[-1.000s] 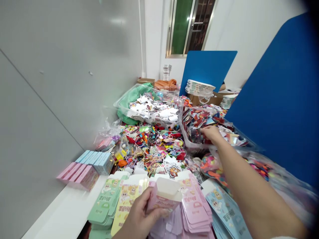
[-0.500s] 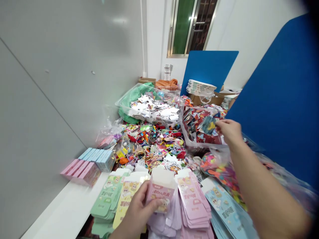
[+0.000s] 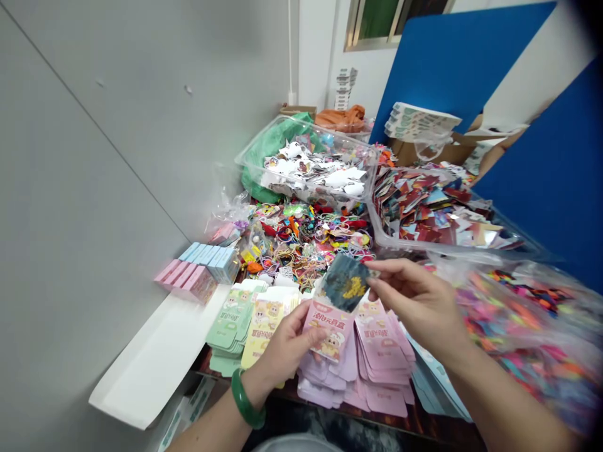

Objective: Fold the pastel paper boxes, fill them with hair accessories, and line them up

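Head: left hand (image 3: 287, 351) clamps one pink box (image 3: 327, 329), right hand (image 3: 417, 304) pinches one dark card (image 3: 345, 282).

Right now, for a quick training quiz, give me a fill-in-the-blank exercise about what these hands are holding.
The right hand pinches a dark blue gold-printed card above a ____ printed paper carton held in the left hand. The glossy green bangle sits on the ____ wrist. The large flat panel leaning behind the tubs is ____.

Missing words: pink; left; blue.
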A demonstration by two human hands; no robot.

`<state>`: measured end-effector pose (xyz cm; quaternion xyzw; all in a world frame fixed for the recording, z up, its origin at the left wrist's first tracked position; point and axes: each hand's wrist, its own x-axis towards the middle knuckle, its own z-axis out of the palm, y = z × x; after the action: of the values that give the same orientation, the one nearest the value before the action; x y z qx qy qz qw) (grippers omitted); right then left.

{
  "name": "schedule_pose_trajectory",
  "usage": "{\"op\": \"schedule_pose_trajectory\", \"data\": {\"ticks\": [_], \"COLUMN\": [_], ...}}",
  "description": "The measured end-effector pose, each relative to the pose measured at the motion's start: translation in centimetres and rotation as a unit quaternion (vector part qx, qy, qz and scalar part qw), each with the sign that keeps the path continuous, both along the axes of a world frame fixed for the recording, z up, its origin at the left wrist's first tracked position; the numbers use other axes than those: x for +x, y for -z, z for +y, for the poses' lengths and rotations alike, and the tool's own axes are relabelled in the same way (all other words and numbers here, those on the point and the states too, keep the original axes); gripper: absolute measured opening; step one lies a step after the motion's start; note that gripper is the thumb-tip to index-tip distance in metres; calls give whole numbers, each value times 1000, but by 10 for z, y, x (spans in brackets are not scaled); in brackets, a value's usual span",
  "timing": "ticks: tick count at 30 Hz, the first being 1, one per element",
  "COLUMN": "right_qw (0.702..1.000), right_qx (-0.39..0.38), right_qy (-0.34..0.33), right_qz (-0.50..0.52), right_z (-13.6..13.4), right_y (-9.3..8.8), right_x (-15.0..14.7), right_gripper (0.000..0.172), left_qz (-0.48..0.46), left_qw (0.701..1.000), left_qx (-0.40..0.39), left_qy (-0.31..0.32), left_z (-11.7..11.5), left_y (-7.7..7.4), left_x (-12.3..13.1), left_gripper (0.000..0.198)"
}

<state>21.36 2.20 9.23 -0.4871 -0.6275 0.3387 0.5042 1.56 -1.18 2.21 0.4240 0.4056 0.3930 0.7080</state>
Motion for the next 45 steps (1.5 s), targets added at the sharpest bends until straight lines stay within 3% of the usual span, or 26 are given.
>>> {"op": "schedule_pose_trajectory", "data": {"ticks": [2, 4, 5, 7, 9, 12, 15, 18, 21, 22, 24, 31, 38, 45], "right_qw": [998, 996, 995, 971, 891, 833, 836, 868, 926, 934, 935, 908, 909, 904], "right_qx": [-12, -9, -1, 5, -35, -129, -150, -123, -123, -135, -152, -261, -274, -291], "right_qy": [-37, -23, 23, 188, 371, 431, 416, 368, 197, 130, 79, 17, -20, 12], "right_qz": [-53, -88, -98, -147, -258, -323, -325, -309, -297, -304, -310, -328, -312, -314], "right_z": [4, 12, 17, 28, 37, 38, 31, 28, 40, 48, 69, 131, 135, 137], "right_y": [1, -3, -7, -15, -22, -28, -23, -11, 6, 13, 28, 76, 93, 105], "right_x": [6, 22, 35, 72, 118, 178, 195, 166, 116, 100, 73, 36, 37, 41], "right_gripper": [14, 18, 20, 23, 19, 8, 10, 12, 17, 18, 15, 21, 25, 26], "left_qz": [7, 17, 24, 42, 62, 82, 89, 76, 75, 81, 90, 76, 40, 27], "left_qw": [1000, 1000, 999, 998, 996, 994, 993, 996, 995, 993, 991, 994, 998, 997], "left_qx": [6, 16, 23, 33, 36, 47, 57, 47, 59, 69, 82, 76, 52, 65], "left_qy": [0, -12, -23, -42, -48, -60, -60, -30, 28, 43, 60, 31, 4, 6], "left_z": [-1, -2, -3, -5, -6, -6, -6, -8, -12, -13, -16, -20, -16, -12], "left_y": [1, 3, 4, 7, 9, 11, 10, 7, 3, 3, 3, 6, 12, 14], "left_x": [-2, -4, -6, -11, -16, -22, -18, -4, 12, 15, 20, 7, -3, 1], "left_gripper": [38, 40, 43, 46, 46, 46, 46, 48, 46, 45, 46, 48, 46, 50]}}
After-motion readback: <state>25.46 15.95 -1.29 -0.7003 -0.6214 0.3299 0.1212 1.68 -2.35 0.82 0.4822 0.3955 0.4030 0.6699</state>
